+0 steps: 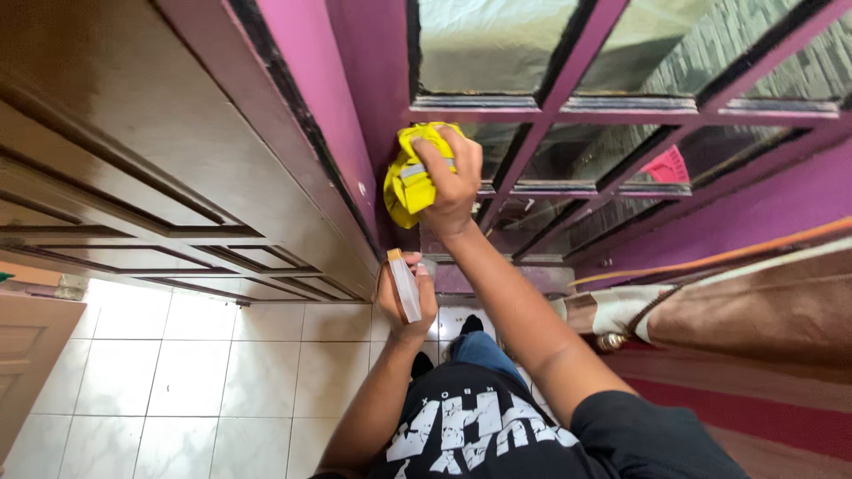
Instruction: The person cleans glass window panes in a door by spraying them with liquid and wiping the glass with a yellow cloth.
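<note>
My right hand [454, 182] is raised and closed around a bunched yellow cloth [408, 177], pressing it against the purple frame [373, 106] of a glass-paned window. Lower down, my left hand [406, 297] grips a small clear spray bottle [404, 284] with an orange tip, held near the bottom of the same frame. Both forearms reach up from my black shirt with white print.
A dark brown panelled wooden door [160, 160] stands to the left of the frame. Glass panes [586, 151] with purple bars fill the upper right. White floor tiles [195, 372] lie below. A brown cushioned seat [754, 310] and a red mat [754, 417] sit at the right.
</note>
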